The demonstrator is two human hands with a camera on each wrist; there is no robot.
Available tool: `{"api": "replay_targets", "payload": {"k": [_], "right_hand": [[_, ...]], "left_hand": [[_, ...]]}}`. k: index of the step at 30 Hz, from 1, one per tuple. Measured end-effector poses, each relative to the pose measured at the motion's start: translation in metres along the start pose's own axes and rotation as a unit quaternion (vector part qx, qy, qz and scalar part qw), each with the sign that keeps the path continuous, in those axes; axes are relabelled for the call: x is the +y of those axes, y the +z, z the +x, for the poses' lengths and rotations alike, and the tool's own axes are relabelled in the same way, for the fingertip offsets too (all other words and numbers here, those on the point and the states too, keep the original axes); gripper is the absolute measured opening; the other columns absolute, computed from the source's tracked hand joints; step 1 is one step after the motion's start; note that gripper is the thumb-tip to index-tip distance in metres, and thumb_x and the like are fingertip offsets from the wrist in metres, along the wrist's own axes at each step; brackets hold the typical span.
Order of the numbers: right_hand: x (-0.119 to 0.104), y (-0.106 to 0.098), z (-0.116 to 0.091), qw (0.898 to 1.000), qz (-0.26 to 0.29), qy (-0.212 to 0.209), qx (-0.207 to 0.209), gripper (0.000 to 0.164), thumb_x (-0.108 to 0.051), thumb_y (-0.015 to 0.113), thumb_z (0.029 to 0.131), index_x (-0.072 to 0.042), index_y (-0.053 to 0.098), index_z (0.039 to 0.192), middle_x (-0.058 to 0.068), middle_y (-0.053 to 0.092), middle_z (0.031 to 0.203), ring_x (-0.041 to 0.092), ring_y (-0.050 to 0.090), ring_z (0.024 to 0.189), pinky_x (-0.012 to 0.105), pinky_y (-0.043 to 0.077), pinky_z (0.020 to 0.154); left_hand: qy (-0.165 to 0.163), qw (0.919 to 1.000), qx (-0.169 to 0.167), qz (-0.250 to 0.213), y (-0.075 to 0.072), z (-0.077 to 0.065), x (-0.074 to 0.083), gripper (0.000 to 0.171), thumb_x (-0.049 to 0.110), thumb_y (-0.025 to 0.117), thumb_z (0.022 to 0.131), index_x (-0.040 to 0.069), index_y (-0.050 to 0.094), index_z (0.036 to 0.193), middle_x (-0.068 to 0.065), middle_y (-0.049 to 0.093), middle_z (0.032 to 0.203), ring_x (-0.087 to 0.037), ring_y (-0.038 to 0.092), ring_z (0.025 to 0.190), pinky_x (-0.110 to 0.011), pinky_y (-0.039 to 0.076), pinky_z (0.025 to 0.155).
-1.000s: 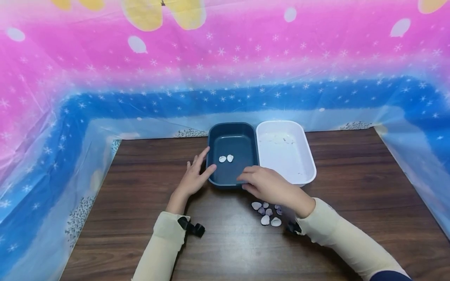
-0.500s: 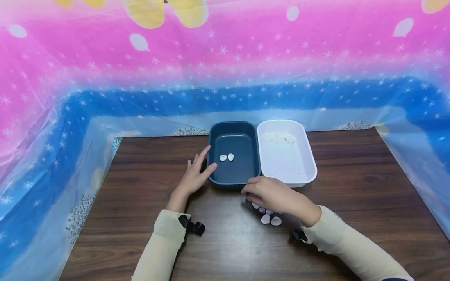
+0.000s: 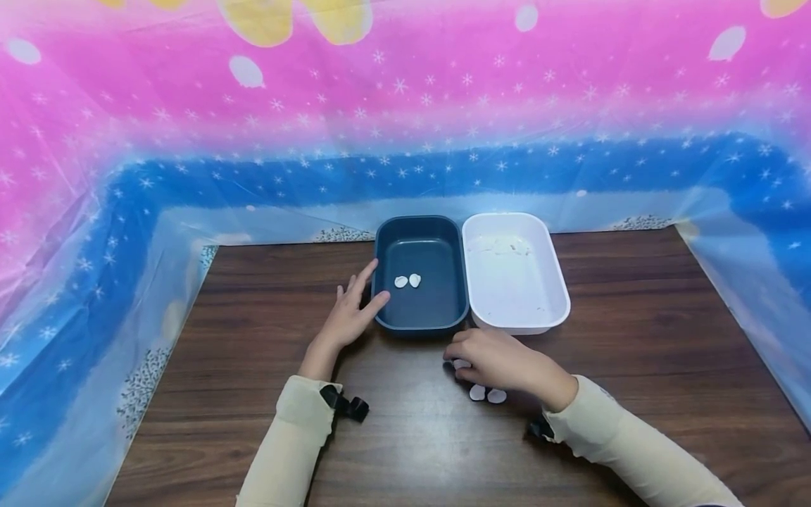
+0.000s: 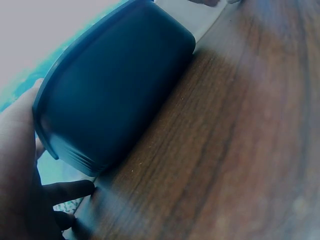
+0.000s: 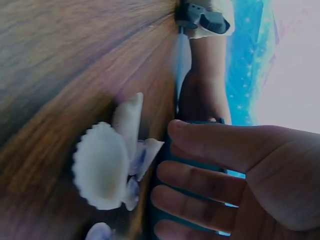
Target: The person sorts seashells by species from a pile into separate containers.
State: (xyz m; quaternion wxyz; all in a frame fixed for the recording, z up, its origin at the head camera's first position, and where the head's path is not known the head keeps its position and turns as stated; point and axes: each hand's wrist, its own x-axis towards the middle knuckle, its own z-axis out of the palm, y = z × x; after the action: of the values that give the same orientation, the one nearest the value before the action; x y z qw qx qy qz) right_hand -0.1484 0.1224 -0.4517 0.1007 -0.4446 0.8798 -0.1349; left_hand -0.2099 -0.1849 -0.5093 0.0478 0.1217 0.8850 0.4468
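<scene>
My left hand point(image 3: 345, 320) touches the left side of the dark tray point(image 3: 426, 255), its fingers spread and its thumb at the rim. Two white seashells point(image 3: 401, 282) lie side by side inside that tray. Just in front of the trays, my right hand point(image 3: 497, 358) hovers low over a small heap of seashells point(image 3: 497, 396) and hides part of it. The right wrist view shows a ribbed white seashell point(image 5: 101, 165) and several smaller white and purple ones near my fingertips. Between that thumb and the fingers I see nothing held.
A white tray point(image 3: 514, 274) with small specks in it stands against the dark tray's right side. Brown wood table point(image 3: 241, 366) lies around them. A printed cloth point(image 3: 405, 176) hangs behind and on both sides. Each wrist carries a black camera mount point(image 3: 345, 405).
My right hand has moved from the dark tray's front rim down toward me, over the heap of seashells. My left hand stays at the tray's side.
</scene>
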Motion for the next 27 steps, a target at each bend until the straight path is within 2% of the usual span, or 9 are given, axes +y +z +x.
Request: {"api": "replay_targets", "payload": {"k": [5,9,17,27], "right_hand": [[0.002,0.009,0.001,1.0,-0.017,0.012,-0.015,0.023,-0.01,0.084,0.089,-0.011,0.08,0.111,0.002,0.07,0.096,0.014,0.067,0.083,0.032,0.057,0.069],[0.0,0.012,0.001,0.999,-0.032,0.007,-0.011,0.022,-0.01,0.084,0.088,-0.011,0.08,0.109,0.001,0.07,0.094,0.015,0.068,0.084,0.033,0.058,0.071],[0.001,0.011,0.002,1.0,-0.026,0.01,-0.01,0.022,-0.005,0.083,0.089,-0.011,0.08,0.11,0.002,0.07,0.096,0.016,0.069,0.086,0.034,0.059,0.073],[-0.001,0.006,0.001,1.0,-0.024,-0.002,-0.002,0.019,-0.009,0.083,0.091,-0.011,0.081,0.109,0.001,0.07,0.095,0.015,0.069,0.085,0.032,0.059,0.074]], "left_hand": [[-0.003,1.0,0.0,0.003,0.0,0.0,0.001,0.077,0.061,0.051,0.106,0.036,0.017,0.171,-0.01,0.026,0.173,-0.042,0.005,0.161,-0.061,-0.009,0.126],[0.0,1.0,-0.001,0.001,0.0,-0.001,0.001,0.078,0.059,0.052,0.107,0.031,0.018,0.171,-0.011,0.025,0.173,-0.043,0.005,0.161,-0.063,-0.009,0.126],[0.009,1.0,0.001,-0.003,0.001,0.0,0.001,0.078,0.059,0.052,0.106,0.032,0.018,0.171,-0.013,0.027,0.173,-0.044,0.006,0.161,-0.063,-0.009,0.125],[0.006,1.0,0.003,-0.003,0.0,0.0,0.002,0.08,0.063,0.051,0.105,0.032,0.018,0.171,-0.013,0.028,0.172,-0.044,0.006,0.161,-0.062,-0.009,0.126]]}}
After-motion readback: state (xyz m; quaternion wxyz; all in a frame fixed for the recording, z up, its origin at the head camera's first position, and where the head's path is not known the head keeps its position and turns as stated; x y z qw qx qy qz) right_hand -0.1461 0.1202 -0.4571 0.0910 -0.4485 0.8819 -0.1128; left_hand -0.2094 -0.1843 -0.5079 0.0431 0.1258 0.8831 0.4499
